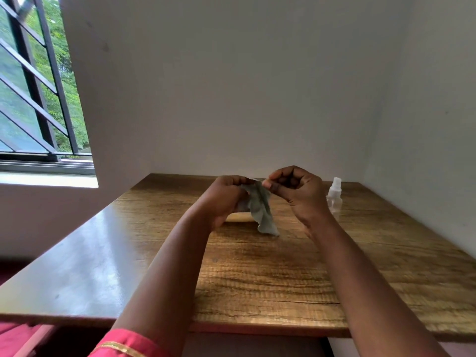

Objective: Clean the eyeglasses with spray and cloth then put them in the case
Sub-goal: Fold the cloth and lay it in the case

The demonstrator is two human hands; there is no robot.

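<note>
Both hands are raised over the middle of the wooden table (pixel 257 274). A grey-green cloth (pixel 262 215) hangs between them, its lower corner close to the tabletop. My left hand (pixel 226 197) is closed around the cloth's left side and a pale, see-through piece that looks like the eyeglasses (pixel 242 206); most of them is hidden. My right hand (pixel 293 191) pinches the cloth's top edge with thumb and fingers. A beige case (pixel 239 217) lies on the table behind my left hand, partly covered. A clear spray bottle (pixel 334 195) stands upright to the right of my right hand.
The table sits in a corner, with white walls at the back and right. A barred window (pixel 38 99) is at the left. Its near edge is by my lap, where red fabric (pixel 123 343) shows.
</note>
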